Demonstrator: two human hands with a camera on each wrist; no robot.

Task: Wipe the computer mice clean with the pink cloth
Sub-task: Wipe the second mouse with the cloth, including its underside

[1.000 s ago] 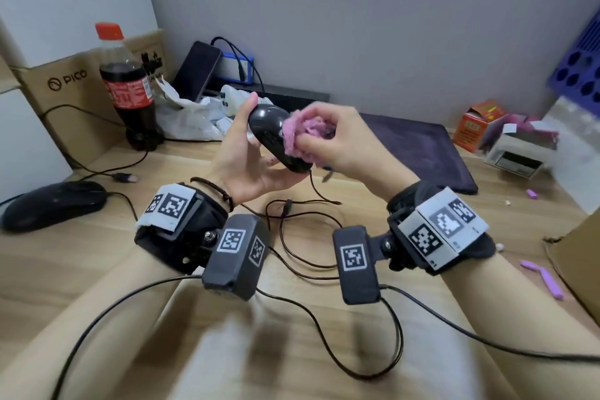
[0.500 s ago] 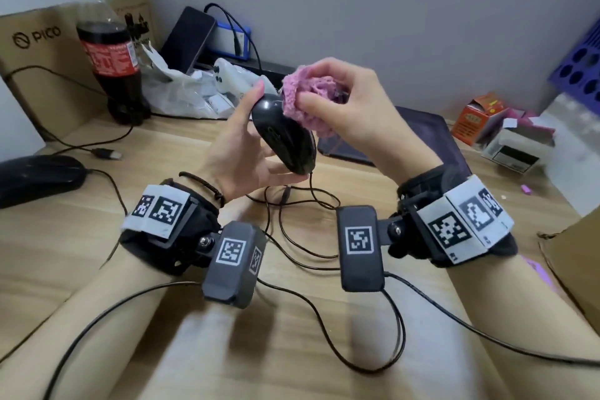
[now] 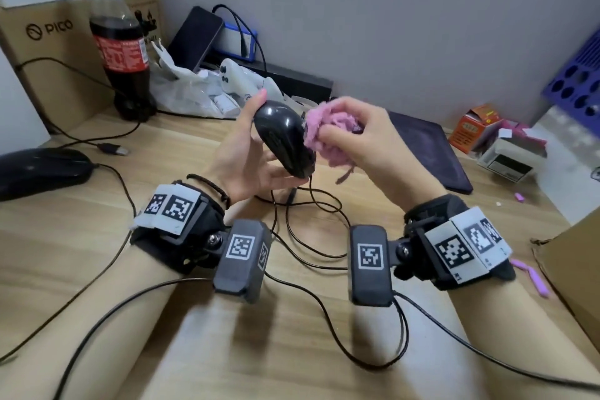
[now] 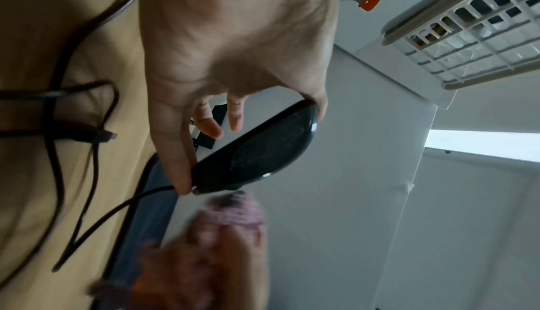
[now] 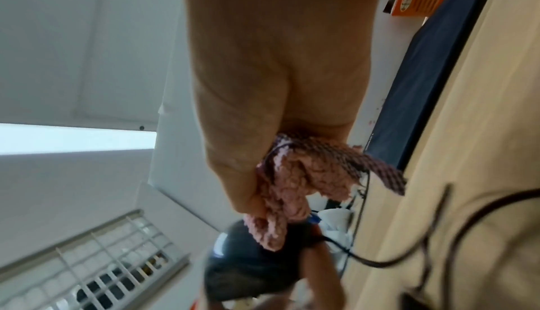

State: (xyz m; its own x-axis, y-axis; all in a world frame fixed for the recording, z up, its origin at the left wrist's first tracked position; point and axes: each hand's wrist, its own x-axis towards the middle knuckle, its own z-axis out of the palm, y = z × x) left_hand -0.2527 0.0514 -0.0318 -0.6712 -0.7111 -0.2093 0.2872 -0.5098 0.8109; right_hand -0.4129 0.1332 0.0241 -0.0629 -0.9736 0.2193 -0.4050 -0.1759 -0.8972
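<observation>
1. Currently a glossy black wired computer mouse point(image 3: 285, 140) is gripped in the left hand point(image 3: 242, 153), raised above the light wooden desk point(image 3: 65, 237), tilted w/ its front end down; thumb at the front end by the cable, fingers along the far side and rear.
2. A crumpled fuzzy pink cloth point(image 3: 328, 133) is bunched in the clenched right hand point(image 3: 363, 140), fingers curled round it, pressed against the right side of the held mouse.
3. The mouse's thin black cable point(image 3: 311, 201) is seen hanging from its front down to loops lying on the desk btw the wrists.
4. A second black mouse point(image 3: 42, 169) is seen lying on the desk at far left, well apart from both hands.
5. Behind, near the wall: a cola bottle w/ red cap point(image 3: 120, 52), a brown cardboard box point(image 3: 52, 42), a white crumpled plastic bag point(image 3: 185, 88).
</observation>
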